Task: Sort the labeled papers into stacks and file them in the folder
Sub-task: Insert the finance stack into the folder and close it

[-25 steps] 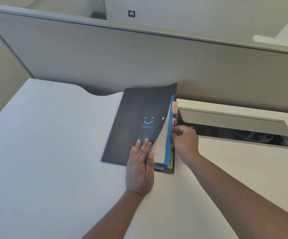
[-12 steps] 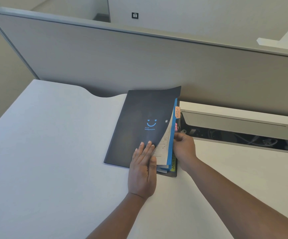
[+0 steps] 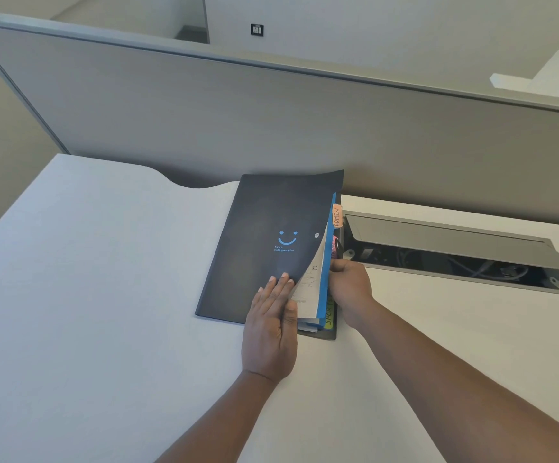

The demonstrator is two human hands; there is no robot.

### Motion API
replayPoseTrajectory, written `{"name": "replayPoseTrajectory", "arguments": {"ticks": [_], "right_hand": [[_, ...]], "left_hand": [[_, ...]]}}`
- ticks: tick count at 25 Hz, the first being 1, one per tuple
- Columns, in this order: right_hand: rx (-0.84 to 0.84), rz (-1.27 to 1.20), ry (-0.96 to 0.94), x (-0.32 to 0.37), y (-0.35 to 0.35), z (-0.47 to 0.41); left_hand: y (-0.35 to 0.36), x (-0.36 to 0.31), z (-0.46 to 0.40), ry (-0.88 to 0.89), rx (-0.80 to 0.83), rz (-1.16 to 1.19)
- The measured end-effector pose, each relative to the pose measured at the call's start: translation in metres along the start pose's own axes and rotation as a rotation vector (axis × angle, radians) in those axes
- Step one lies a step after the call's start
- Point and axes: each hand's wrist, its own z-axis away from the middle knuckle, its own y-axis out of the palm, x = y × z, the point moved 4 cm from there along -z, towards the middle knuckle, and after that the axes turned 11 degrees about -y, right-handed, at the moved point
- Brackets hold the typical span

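White surface before a grey partition carries a dark folder with a blue smiley, cover lifted at its right edge. Left hand lies flat, fingers straight, on the cover; right hand pinches the white papers inside, beside an orange "ADMIN" tab.

— Lighting on your head cam?

— Even, soft, fairly bright. The desk reads bluish-white at left, warmer cream at right. Only faint shadows under your forearms; no hard glare.

— Sharpness, distortion?

— Center is crisp: the print on the folder is legible. Wide-angle bend is evident: the partition top rail curves and slants toward the edges. Corners slightly soft; the cable tray interior is dim.
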Motion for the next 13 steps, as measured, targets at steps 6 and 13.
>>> {"name": "replayPoseTrajectory", "arguments": {"ticks": [6,13], "right_hand": [[-0.087,-0.133,-0.109,-0.008,-0.012,0.007],[-0.198,-0.200,-0.220,-0.013,-0.021,0.019]], "left_hand": [[0.006,0.007,-0.003,-0.025,0.054,-0.115],[0.010,0.000,-0.002,0.074,0.117,-0.502]]}}
